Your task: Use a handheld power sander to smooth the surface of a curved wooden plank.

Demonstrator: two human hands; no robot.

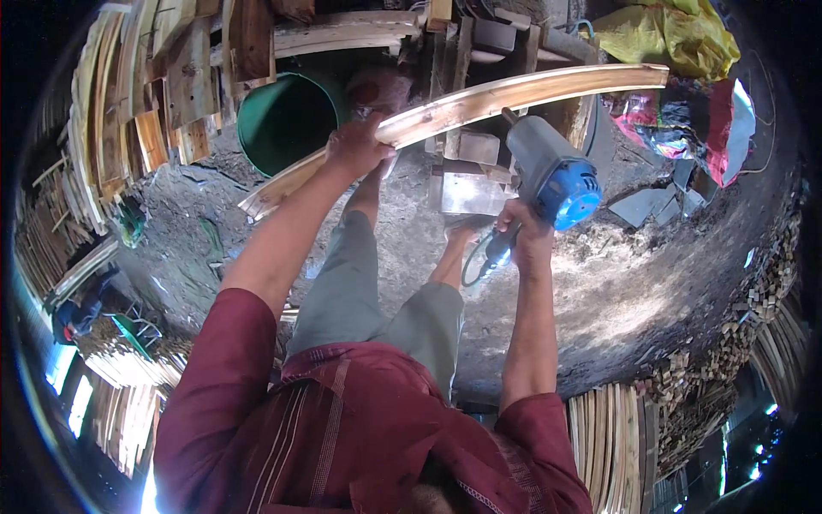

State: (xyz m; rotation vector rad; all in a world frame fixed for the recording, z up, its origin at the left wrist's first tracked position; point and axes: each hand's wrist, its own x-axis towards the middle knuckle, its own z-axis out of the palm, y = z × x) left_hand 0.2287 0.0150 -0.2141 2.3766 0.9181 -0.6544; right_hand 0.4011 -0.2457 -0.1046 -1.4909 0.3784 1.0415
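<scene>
Two hands at work: left hand point(355, 146) clamped on plank point(479, 104) for steadiness, right hand point(524, 233) gripping power sander point(552, 176) against underside.

Daylight falls bright on the dusty floor point(616, 300) at right, while the strongly bent fisheye rim sinks into blurred darkness.

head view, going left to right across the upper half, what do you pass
stacked wooden slats → green bucket → left hand gripping the long wooden plank → right hand on the grey and blue power tool → yellow bag and red cloth
</scene>
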